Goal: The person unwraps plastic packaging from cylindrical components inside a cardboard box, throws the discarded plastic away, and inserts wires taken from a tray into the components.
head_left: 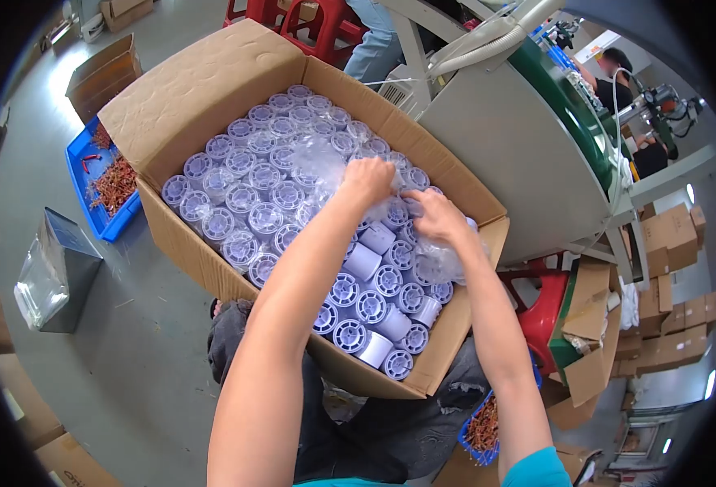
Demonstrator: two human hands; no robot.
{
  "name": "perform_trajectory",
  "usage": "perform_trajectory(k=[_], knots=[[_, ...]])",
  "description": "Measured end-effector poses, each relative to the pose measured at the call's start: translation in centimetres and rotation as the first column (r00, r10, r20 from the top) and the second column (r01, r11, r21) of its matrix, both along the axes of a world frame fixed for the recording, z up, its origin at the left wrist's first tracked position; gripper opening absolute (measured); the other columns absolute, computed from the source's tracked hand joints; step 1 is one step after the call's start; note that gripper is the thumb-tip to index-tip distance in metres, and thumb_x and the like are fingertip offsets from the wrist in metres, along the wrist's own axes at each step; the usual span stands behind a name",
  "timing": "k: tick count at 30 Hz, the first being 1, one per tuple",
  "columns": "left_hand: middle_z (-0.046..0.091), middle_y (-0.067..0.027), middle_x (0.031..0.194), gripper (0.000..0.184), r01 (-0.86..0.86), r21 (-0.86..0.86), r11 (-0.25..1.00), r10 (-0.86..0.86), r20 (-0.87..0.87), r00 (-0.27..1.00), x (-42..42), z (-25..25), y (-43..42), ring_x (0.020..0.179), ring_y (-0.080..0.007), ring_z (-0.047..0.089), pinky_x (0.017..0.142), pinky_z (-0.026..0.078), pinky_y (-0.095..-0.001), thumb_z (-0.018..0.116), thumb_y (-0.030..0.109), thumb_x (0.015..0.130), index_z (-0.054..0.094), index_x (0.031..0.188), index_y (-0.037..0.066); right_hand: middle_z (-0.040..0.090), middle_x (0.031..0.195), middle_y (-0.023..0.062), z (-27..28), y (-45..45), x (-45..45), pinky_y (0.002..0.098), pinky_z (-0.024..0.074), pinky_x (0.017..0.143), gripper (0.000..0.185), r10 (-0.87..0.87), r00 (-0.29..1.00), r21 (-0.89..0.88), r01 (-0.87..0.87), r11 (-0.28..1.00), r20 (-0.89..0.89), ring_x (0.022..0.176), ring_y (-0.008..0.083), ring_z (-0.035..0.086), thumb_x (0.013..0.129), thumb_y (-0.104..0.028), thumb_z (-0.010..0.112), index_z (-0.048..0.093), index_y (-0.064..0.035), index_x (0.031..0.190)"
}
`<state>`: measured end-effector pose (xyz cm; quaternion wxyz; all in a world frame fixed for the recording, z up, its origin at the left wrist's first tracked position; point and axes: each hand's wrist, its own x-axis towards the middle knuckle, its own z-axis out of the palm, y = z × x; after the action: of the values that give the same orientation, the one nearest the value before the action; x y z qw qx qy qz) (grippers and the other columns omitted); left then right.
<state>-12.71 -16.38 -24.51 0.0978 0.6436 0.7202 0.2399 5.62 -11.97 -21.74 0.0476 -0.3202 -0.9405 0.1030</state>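
An open cardboard box [423,150] is filled with lavender plastic spools [371,306]. Clear plastic bag film [316,158] covers the spools at the back and left; those at the near right lie bare, some upright and some on their sides. Over the right-hand half of the box, my left hand [370,180] is closed in a fist around the crumpled film. Just to its right, my right hand [439,217] has its fingers bent onto the film, with more clear plastic [437,261] bunched beneath the palm. The fingertips of both hands are partly hidden.
Blue trays [108,223] of small copper-coloured parts stand left of the box and by my right knee. A metal bin [70,280] is on the floor. Beyond the box are a grey-green machine [528,138], red stools [313,32] and other people.
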Motion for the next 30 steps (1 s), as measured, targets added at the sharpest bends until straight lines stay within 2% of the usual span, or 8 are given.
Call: perform_trajectory(k=[3, 14, 16, 17, 19, 22, 28, 30], knots=[[0.069, -0.0134, 0.105, 0.033, -0.020, -0.153, 0.988, 0.008, -0.076, 0.997, 0.6, -0.6, 0.6, 0.097, -0.0291, 0.068, 0.080, 0.055, -0.0397, 0.072, 0.032, 0.076, 0.070, 0.101, 0.010, 0.062, 0.103, 0.0165, 0.0, 0.0, -0.5, 0.0434, 0.0497, 0.086, 0.036, 0.031, 0.995, 0.041, -0.035, 0.999, 0.098, 0.098, 0.0349, 0.061, 0.071, -0.001, 0.057, 0.069, -0.0085, 0.105], [0.068, -0.0175, 0.101, 0.032, -0.058, -0.131, 0.990, 0.063, 0.032, 0.998, 0.7, -0.9, 0.3, 0.095, -0.0317, 0.067, 0.080, 0.054, -0.0420, 0.069, 0.031, 0.078, 0.067, 0.097, 0.006, 0.065, 0.093, 0.0081, -1.4, 0.9, -0.6, 0.0418, 0.0514, 0.077, 0.012, 0.063, 0.996, 0.060, -0.067, 0.996, 0.062, 0.088, 0.0311, 0.064, 0.075, -0.007, 0.065, 0.073, -0.0094, 0.083], [0.068, -0.0176, 0.101, 0.030, -0.061, -0.135, 0.989, 0.066, 0.030, 0.997, 0.6, -0.6, 0.1, 0.095, -0.0318, 0.067, 0.080, 0.054, -0.0422, 0.068, 0.028, 0.078, 0.067, 0.097, 0.005, 0.064, 0.090, 0.0096, -1.3, 1.8, -0.6, 0.0387, 0.0512, 0.078, 0.008, -0.002, 0.981, -0.030, -0.004, 1.000, -0.192, 0.088, 0.0300, 0.064, 0.073, -0.006, 0.068, 0.071, -0.0064, 0.081], [0.068, -0.0176, 0.101, 0.027, -0.053, -0.150, 0.987, 0.058, 0.034, 0.998, 0.5, -0.5, 0.0, 0.095, -0.0317, 0.067, 0.080, 0.054, -0.0425, 0.065, 0.024, 0.078, 0.067, 0.097, 0.005, 0.064, 0.090, 0.0096, -1.2, 2.1, -0.3, 0.0387, 0.0512, 0.078, 0.008, 0.001, 0.981, -0.028, -0.007, 1.000, -0.194, 0.088, 0.0300, 0.064, 0.073, -0.006, 0.068, 0.071, -0.0064, 0.081], [0.068, -0.0175, 0.101, 0.025, -0.046, -0.162, 0.986, 0.053, 0.037, 0.998, 0.4, -0.4, 0.1, 0.095, -0.0316, 0.067, 0.080, 0.054, -0.0428, 0.062, 0.020, 0.079, 0.067, 0.098, 0.005, 0.066, 0.090, 0.0105, 0.0, 2.1, -0.1, 0.0342, 0.0503, 0.079, 0.009, -0.079, 0.877, -0.050, 0.063, 0.997, -0.474, 0.087, 0.0264, 0.065, 0.071, -0.003, 0.071, 0.069, -0.0021, 0.079], [0.067, -0.0187, 0.102, 0.026, -0.038, -0.131, 0.991, 0.049, 0.081, 0.996, 0.4, -0.5, 0.3, 0.097, -0.0342, 0.065, 0.082, 0.053, -0.0441, 0.055, 0.015, 0.078, 0.066, 0.098, 0.003, 0.068, 0.093, 0.0113, 2.0, 2.3, 0.0, 0.0317, 0.0485, 0.080, 0.009, -0.219, 0.741, -0.223, 0.095, 0.970, -0.634, 0.088, 0.0216, 0.063, 0.070, 0.000, 0.073, 0.067, 0.0019, 0.078], [0.051, -0.0252, 0.130, 0.036, -0.058, -0.069, 0.996, 0.073, 0.235, 0.969, -0.3, 1.5, 1.1, 0.111, -0.0417, 0.057, 0.094, 0.047, -0.0466, 0.050, 0.013, 0.080, 0.059, 0.112, 0.000, 0.067, 0.076, 0.0063, 3.2, 1.8, -0.1, 0.0270, 0.0479, 0.068, 0.005, -0.326, 0.763, -0.350, 0.140, 0.926, -0.558, 0.073, 0.0132, 0.061, 0.075, 0.002, 0.068, 0.065, 0.0031, 0.078], [0.058, -0.0259, 0.118, 0.032, -0.091, 0.020, 0.996, 0.083, 0.262, 0.962, -0.6, 1.5, 1.9, 0.102, -0.0431, 0.059, 0.090, 0.048, -0.0469, 0.053, 0.011, 0.078, 0.059, 0.106, -0.003, 0.065, 0.072, 0.0051, 3.8, 1.6, -0.3, 0.0262, 0.0473, 0.066, 0.004, -0.286, 0.752, -0.306, 0.117, 0.945, -0.595, 0.068, 0.0122, 0.059, 0.076, 0.002, 0.067, 0.065, 0.0023, 0.079]])
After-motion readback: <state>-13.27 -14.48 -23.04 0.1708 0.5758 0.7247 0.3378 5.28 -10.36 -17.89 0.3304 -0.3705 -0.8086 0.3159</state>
